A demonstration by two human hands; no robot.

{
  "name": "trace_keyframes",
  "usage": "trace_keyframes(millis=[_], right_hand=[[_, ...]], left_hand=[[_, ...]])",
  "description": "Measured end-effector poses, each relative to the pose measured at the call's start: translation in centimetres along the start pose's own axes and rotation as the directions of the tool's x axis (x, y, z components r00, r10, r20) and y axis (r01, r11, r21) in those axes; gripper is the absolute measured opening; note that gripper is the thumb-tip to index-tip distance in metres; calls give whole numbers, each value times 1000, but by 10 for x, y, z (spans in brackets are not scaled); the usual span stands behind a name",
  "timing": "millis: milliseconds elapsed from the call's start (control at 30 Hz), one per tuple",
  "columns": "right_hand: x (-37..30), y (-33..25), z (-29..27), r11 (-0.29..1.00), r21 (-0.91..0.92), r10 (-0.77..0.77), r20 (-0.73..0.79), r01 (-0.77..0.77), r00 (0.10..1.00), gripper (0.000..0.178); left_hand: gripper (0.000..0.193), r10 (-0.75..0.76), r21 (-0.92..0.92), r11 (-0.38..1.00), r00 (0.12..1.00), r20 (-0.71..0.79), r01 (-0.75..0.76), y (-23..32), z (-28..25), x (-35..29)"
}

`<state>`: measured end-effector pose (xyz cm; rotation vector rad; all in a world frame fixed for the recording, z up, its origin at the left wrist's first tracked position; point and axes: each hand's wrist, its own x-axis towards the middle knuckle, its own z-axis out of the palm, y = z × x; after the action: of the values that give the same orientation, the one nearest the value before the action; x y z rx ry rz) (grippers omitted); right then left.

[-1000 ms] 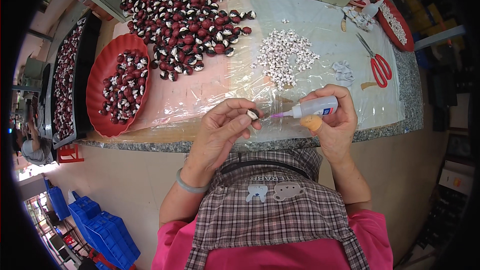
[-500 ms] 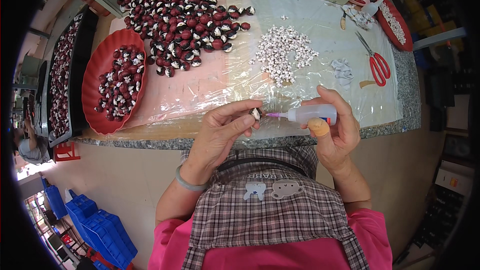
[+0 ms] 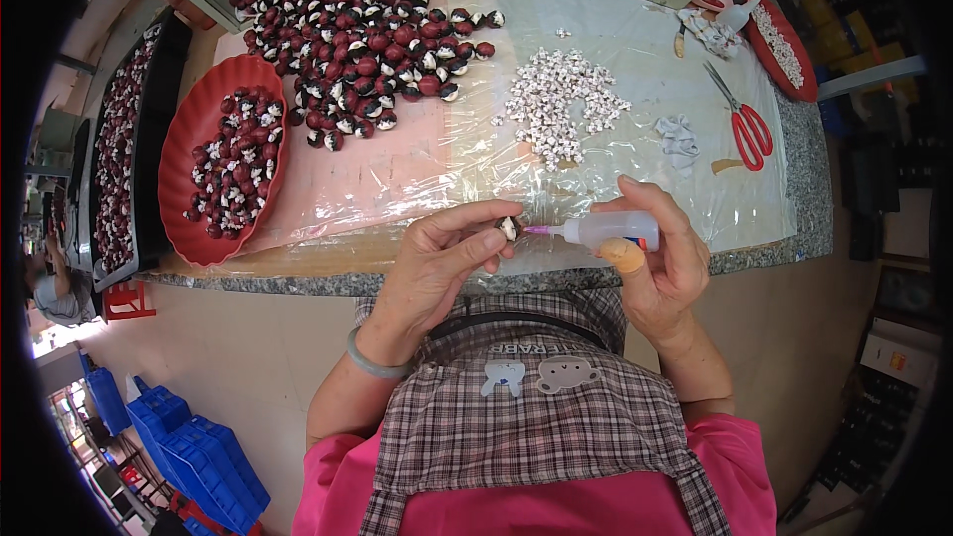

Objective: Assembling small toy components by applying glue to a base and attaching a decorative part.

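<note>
one small rounded piece (image 3: 509, 228) sits in the pinching grip of the left hand (image 3: 447, 250), above the surface (image 3: 362, 187); one translucent bottle (image 3: 601, 229) in the right hand's (image 3: 667, 250) wrapped grip, purple nozzle (image 3: 541, 230) just beside it. two red dishes (image 3: 171, 179), one pair of scissors (image 3: 747, 127). the piece looks black with a white patch.

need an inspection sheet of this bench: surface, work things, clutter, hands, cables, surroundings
Surface: table with stone edge, largely under clear plastic
Work things: dark-and-white piece; squeeze bottle, purple tip pointing at it; heaped dark red, black and white pieces; small white pieces piled; filled red dish
Clutter: red-handled scissors, crumpled scrap
Hands: left hand pinches the dark-and-white piece; right hand grips the bottle, thumb covered
Cables: nothing seen
Surroundings: blue crates, red stool, another person far left
</note>
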<state>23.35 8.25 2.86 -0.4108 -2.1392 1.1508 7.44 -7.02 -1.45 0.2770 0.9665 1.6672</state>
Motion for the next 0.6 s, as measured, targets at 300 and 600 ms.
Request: trace_keyframes(millis=[300,600], right_hand=[[11,30,-19,672,694,318,45,-258,947,29],[25,56,-14,701,413,575,155,-581,803,25]], left_hand=[[29,43,-25,999,999,-16,-43,2,-4,-1],[29,34,-41,999,999,6,-34,1,-9,0]])
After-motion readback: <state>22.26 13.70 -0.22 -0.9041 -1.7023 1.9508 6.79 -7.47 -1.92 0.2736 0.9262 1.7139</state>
